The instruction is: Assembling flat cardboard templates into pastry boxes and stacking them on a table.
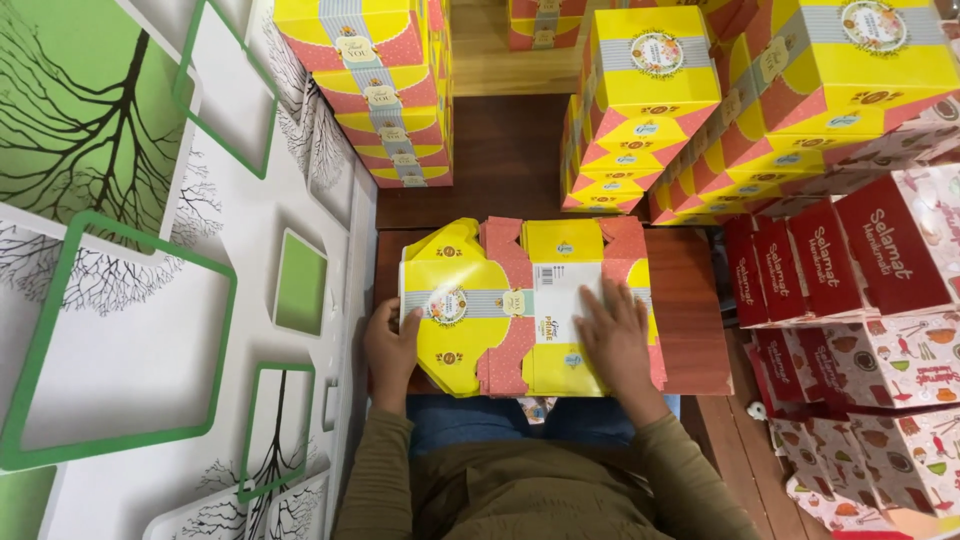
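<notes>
- Flat box blank (500, 305), yellow with pink dotted flaps, lies unfolded on the brown table (695, 320) just in front of my lap
- my left hand (392, 345) grips its left edge, fingers curled together
- my right hand (618, 335) presses flat on its right half, fingers slightly spread
- folded yellow boxes (650, 100) stand stacked behind, red boxes (850, 260) to my right

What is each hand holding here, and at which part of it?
The left hand grips the flat yellow carton at its left edge; the right hand only presses flat on its right half.
</notes>
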